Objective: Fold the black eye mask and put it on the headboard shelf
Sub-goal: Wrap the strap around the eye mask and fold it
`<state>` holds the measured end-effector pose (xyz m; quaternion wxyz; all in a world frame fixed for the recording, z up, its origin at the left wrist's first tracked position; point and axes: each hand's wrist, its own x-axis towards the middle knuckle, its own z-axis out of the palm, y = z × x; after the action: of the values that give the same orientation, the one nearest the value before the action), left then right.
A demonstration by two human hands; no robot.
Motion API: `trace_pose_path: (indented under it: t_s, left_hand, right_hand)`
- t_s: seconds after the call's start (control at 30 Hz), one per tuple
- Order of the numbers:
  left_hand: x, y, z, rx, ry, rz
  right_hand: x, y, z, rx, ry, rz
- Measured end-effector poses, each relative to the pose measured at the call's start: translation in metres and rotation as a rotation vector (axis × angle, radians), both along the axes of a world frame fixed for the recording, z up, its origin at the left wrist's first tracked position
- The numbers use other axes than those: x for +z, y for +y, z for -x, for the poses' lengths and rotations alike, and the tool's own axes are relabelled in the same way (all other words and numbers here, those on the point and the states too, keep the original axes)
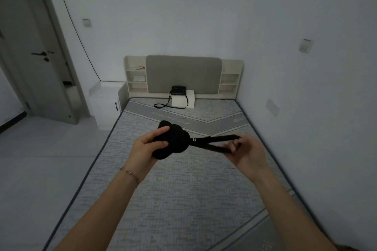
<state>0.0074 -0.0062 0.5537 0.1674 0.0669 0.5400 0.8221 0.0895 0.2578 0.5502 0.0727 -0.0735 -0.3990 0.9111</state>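
Eye mask (173, 140) folded, clamped in my L hand (145, 149) above mattress (183, 199); R hand (247, 153) pinching its strap (214, 141) taut. Black bag (179, 90) on white box (183, 100) by headboard shelf (136, 78).

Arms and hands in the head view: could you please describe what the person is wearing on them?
Both forearms are bare, with no sleeves in view. The left hand has a thin silver-coloured bracelet at its wrist. The right hand and its wrist show no jewellery, watch or gloves.
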Motion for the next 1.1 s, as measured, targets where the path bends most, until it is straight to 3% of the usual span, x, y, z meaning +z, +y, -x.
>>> trace_pose_path:
  t_s: [0.13, 0.23, 0.3, 0.5, 0.63, 0.83, 1.1]
  left_hand:
    - [-0.004, 0.005, -0.004, 0.009, 0.059, 0.1]
    - [-0.008, 0.013, -0.006, 0.043, 0.1, 0.169]
    - [-0.008, 0.018, -0.007, 0.059, 0.131, 0.206]
    - [-0.002, 0.028, -0.017, 0.047, 0.182, 0.198]
    - [0.0, 0.031, -0.026, -0.017, 0.309, 0.311]
    - [0.005, 0.038, -0.036, -0.212, 0.347, 0.4]
    - [0.011, 0.042, -0.035, -0.283, 0.351, 0.544]
  right_hand:
    - [0.005, -0.001, -0.018, 0.11, -0.02, 0.073]
    - [0.019, -0.009, -0.023, 0.091, 0.093, 0.272]
    - [0.024, -0.011, -0.019, 0.062, 0.136, 0.298]
    - [0.004, -0.017, 0.003, -0.227, -0.147, -0.096]
    - [0.004, -0.024, -0.003, -0.181, -0.224, -0.498]
    - [0.035, -0.033, 0.002, 0.103, -0.009, -0.88]
    - [0.046, -0.031, 0.01, 0.295, -0.057, -1.186]
